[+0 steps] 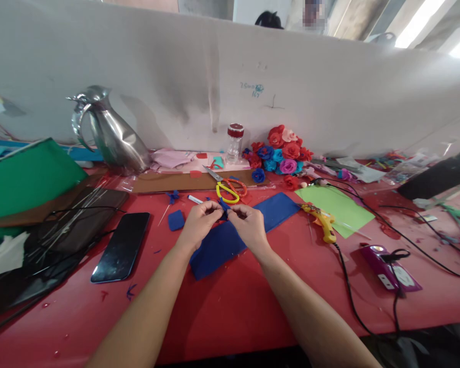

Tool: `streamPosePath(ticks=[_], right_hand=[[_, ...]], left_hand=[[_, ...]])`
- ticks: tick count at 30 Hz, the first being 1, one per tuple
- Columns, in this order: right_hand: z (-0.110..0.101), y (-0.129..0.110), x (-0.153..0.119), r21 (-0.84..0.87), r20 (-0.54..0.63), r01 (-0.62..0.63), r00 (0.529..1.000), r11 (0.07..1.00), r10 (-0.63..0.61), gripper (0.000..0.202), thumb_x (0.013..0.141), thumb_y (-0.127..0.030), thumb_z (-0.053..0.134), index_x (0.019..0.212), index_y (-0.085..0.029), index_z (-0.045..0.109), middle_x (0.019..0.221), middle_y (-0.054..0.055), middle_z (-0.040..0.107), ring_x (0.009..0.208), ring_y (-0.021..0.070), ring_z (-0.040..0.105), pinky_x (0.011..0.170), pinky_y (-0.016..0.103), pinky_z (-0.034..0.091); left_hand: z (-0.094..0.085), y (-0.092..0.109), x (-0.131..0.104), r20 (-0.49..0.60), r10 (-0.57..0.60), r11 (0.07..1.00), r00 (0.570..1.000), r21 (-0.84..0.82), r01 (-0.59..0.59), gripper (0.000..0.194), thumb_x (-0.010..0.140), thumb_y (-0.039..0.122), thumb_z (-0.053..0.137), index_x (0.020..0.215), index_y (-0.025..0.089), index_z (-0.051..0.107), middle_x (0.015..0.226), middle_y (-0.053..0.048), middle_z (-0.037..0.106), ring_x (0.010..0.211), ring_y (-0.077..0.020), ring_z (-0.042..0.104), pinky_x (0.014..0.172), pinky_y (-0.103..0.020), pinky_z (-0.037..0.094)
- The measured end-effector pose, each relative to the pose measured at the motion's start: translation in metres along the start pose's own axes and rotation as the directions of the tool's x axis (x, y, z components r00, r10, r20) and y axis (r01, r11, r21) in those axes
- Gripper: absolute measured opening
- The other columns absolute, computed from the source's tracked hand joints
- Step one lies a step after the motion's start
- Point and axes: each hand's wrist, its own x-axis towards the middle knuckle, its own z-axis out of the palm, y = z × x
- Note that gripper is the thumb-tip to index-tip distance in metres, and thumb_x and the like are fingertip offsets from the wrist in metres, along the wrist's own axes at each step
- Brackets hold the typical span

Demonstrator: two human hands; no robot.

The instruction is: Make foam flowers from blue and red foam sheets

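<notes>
My left hand and my right hand meet at the middle, both closed on a small dark blue piece pinched between their fingertips. Beneath them a long blue strip lies slanting across the red table. Just beyond the fingers are scissors with yellow and orange handles, blades pointing up and left. To the left sit a small stack of blue squares, a blue scrap and a white marker.
The red table bears a phone, a metal jug, a glass jar, paper-like roses, a green sheet, a yellow glue gun and a purple power strip with black cords. A white partition stands behind.
</notes>
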Motion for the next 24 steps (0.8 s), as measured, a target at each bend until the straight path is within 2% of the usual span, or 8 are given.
streamPosePath(ticks=[5,9,12,18,21,24], right_hand=[[-0.0018,0.0024,0.0054,0.153,0.078,-0.117,0.991,0.981,0.106,0.02,0.064,-0.037,0.061,0.065,-0.017,0.067,0.054,-0.003,0.059,0.049,0.0102,0.046,0.048,0.022,0.033],[-0.0044,0.0017,0.009,0.218,0.075,-0.145,0.988,0.965,0.132,0.019,0.063,-0.036,0.062,0.064,-0.017,0.066,0.056,-0.003,0.059,0.052,0.0095,0.046,0.05,0.022,0.035],[-0.0058,-0.0012,0.0075,0.191,0.087,-0.118,0.991,0.974,0.103,0.021,0.064,-0.037,0.062,0.068,-0.017,0.067,0.057,-0.002,0.06,0.052,0.0102,0.049,0.052,0.022,0.038],[-0.0064,-0.0029,0.0027,0.006,0.081,0.002,0.997,1.0,-0.003,0.017,0.068,-0.032,0.059,0.068,-0.017,0.069,0.061,-0.001,0.065,0.054,0.0119,0.054,0.054,0.023,0.041],[-0.0064,-0.0008,0.0037,0.025,0.093,-0.019,0.996,1.0,0.017,0.017,0.067,-0.032,0.059,0.065,-0.018,0.067,0.057,-0.002,0.063,0.052,0.0111,0.052,0.052,0.023,0.039],[-0.0061,0.0006,0.0059,0.127,0.126,-0.109,0.988,0.986,0.093,0.017,0.064,-0.033,0.06,0.064,-0.017,0.065,0.054,-0.003,0.059,0.048,0.0095,0.048,0.048,0.021,0.036]], left_hand=[[-0.0029,-0.0006,0.0,0.005,0.016,0.999,1.0,0.036,-0.016,0.013,0.062,0.029,0.061,0.065,0.017,0.061,0.061,0.003,0.055,0.06,-0.0116,0.048,0.062,-0.025,0.039],[-0.0053,-0.0021,0.0013,-0.005,0.008,1.0,1.0,0.025,-0.007,0.013,0.062,0.029,0.062,0.067,0.017,0.063,0.064,0.002,0.059,0.063,-0.0122,0.051,0.067,-0.026,0.042],[-0.0056,-0.0014,0.0017,0.001,-0.012,1.0,1.0,0.006,0.012,0.013,0.062,0.03,0.064,0.066,0.018,0.064,0.063,0.002,0.06,0.062,-0.0126,0.053,0.068,-0.027,0.043],[-0.0031,0.0057,-0.0016,0.013,-0.018,0.999,1.0,0.052,0.017,0.012,0.061,0.029,0.065,0.062,0.018,0.065,0.062,0.0,0.062,0.062,-0.0137,0.055,0.067,-0.027,0.045],[-0.0034,0.006,-0.0018,0.024,-0.019,0.997,1.0,0.081,0.017,0.012,0.061,0.03,0.065,0.062,0.018,0.066,0.062,0.0,0.062,0.062,-0.0141,0.054,0.066,-0.027,0.044],[-0.0052,0.0027,-0.0006,0.034,-0.027,0.997,0.999,0.078,0.024,0.013,0.061,0.03,0.065,0.063,0.018,0.066,0.062,0.0,0.062,0.062,-0.0142,0.054,0.065,-0.027,0.044]])
